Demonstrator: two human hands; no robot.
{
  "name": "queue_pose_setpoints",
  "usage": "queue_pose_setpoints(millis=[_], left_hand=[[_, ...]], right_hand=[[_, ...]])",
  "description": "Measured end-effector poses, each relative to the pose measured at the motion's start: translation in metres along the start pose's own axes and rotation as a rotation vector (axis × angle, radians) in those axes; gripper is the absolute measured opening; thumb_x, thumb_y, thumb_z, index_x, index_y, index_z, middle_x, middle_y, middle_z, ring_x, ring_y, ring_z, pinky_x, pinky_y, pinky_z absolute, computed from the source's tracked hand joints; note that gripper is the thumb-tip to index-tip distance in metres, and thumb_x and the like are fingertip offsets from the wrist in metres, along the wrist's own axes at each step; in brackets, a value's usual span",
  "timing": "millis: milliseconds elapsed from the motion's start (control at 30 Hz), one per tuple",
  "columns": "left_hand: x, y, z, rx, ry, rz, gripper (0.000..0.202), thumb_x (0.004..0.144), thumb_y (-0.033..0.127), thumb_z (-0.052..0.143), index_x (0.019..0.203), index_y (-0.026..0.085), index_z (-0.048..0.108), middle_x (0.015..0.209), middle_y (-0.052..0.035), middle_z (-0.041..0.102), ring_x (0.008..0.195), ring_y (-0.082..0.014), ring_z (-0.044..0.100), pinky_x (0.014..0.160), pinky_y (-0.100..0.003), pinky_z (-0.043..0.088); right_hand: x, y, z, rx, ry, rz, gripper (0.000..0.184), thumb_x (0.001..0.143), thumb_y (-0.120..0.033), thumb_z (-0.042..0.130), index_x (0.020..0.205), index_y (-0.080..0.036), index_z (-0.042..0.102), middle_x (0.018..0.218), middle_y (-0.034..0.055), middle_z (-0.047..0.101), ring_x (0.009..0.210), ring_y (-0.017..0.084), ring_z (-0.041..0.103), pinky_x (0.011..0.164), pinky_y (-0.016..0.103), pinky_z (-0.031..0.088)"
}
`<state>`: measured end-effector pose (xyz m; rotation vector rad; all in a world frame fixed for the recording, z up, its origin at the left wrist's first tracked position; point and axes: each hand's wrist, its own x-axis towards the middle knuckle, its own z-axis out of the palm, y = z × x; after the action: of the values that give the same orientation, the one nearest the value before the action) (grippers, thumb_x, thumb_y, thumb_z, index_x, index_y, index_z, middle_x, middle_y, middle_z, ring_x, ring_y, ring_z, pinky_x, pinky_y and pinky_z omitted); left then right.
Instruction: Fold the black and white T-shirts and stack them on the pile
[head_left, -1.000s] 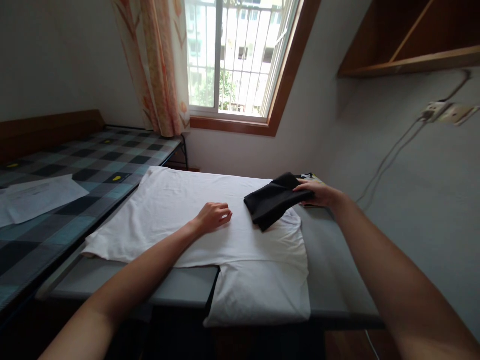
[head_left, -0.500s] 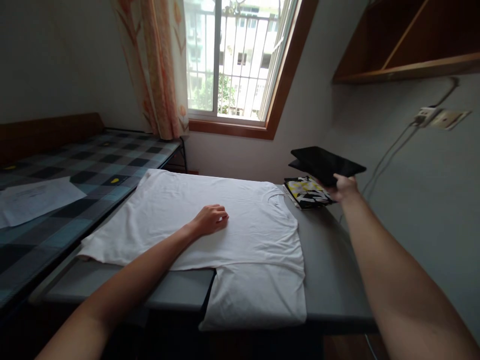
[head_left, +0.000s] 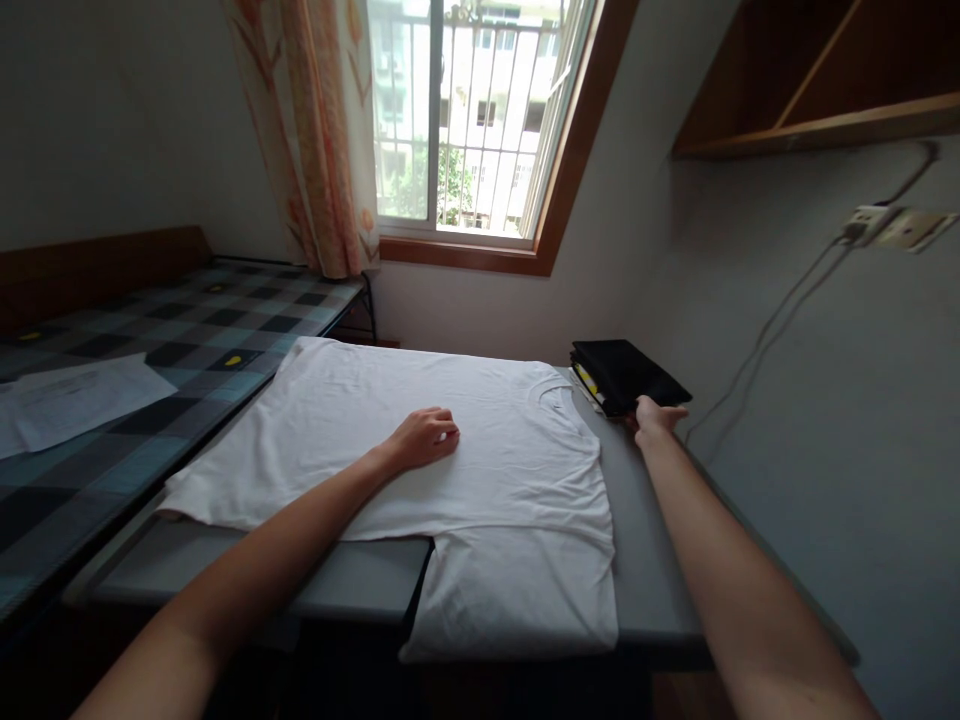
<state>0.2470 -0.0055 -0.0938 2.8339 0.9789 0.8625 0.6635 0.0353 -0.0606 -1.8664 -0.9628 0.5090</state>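
A white T-shirt [head_left: 480, 480] lies spread on a grey table, its neckline toward the right and one sleeve hanging over the front edge. My left hand [head_left: 426, 438] rests on the middle of it, fingers loosely curled, with a small white patch showing between thumb and fingers. At the table's back right corner, my right hand [head_left: 654, 415] grips the near edge of a flat black folder-like item [head_left: 626, 372]. That item lies over a patterned book [head_left: 588, 382], of which only a yellow and white edge shows. The fingers beneath the black item are partly hidden.
On the left stands a bed [head_left: 172, 310] with a checked cover and paper sheets [head_left: 90, 400]. A window [head_left: 465, 130] and curtain [head_left: 322, 150] are behind the table. At right are a wall shelf [head_left: 817, 125], a socket [head_left: 862, 225] and hanging cables [head_left: 780, 310].
My right hand has brought the black item down and slightly left, so it now covers most of the patterned book. My left hand has stayed on the T-shirt.
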Motion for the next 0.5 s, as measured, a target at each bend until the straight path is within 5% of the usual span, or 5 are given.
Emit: queue_pose_setpoints(millis=[67,133,200,333,500], left_hand=[[0.000,0.000,0.001,0.015,-0.004,-0.003,0.022,0.088,0.020,0.052,0.076,0.019,0.069,0.078,-0.0031,0.063,0.070,-0.0124,0.056,0.070,-0.025,0.045],[0.001,0.000,0.001,0.044,0.003,-0.012,0.019,0.089,0.022,0.053,0.085,0.020,0.071,0.087,-0.0048,0.066,0.079,-0.0143,0.059,0.076,-0.027,0.046],[0.002,0.000,0.001,0.078,0.002,-0.035,0.019,0.089,0.025,0.055,0.097,0.021,0.071,0.099,-0.0063,0.067,0.089,-0.0168,0.061,0.084,-0.031,0.046],[0.002,0.001,0.001,0.110,-0.060,-0.083,0.023,0.090,0.026,0.053,0.107,0.023,0.068,0.112,-0.0064,0.067,0.103,-0.0195,0.061,0.092,-0.036,0.045],[-0.001,0.002,-0.003,0.075,-0.166,-0.114,0.034,0.093,0.028,0.048,0.123,0.024,0.062,0.132,-0.0088,0.059,0.119,-0.0210,0.057,0.100,-0.036,0.042]], right_hand=[[-0.015,0.001,0.007,-0.134,0.376,0.031,0.053,0.086,-0.024,0.036,0.138,-0.020,0.030,0.132,0.0233,0.047,0.116,0.032,0.055,0.094,0.051,0.049],[-0.030,0.000,0.018,-0.184,0.508,-0.037,0.056,0.082,-0.019,0.039,0.136,-0.010,0.034,0.129,0.0259,0.049,0.117,0.032,0.054,0.097,0.045,0.047],[-0.044,-0.004,0.029,-0.187,0.353,-0.178,0.049,0.080,-0.018,0.040,0.127,-0.007,0.047,0.116,0.0211,0.059,0.106,0.028,0.059,0.092,0.041,0.049],[-0.066,-0.015,0.051,-0.217,-0.162,-0.491,0.034,0.082,-0.024,0.041,0.102,-0.013,0.065,0.100,0.0118,0.067,0.087,0.021,0.063,0.084,0.035,0.050],[-0.090,-0.012,0.065,-0.553,-0.443,-0.685,0.038,0.088,-0.035,0.048,0.116,-0.016,0.065,0.122,0.0142,0.062,0.113,0.024,0.057,0.100,0.035,0.041]])
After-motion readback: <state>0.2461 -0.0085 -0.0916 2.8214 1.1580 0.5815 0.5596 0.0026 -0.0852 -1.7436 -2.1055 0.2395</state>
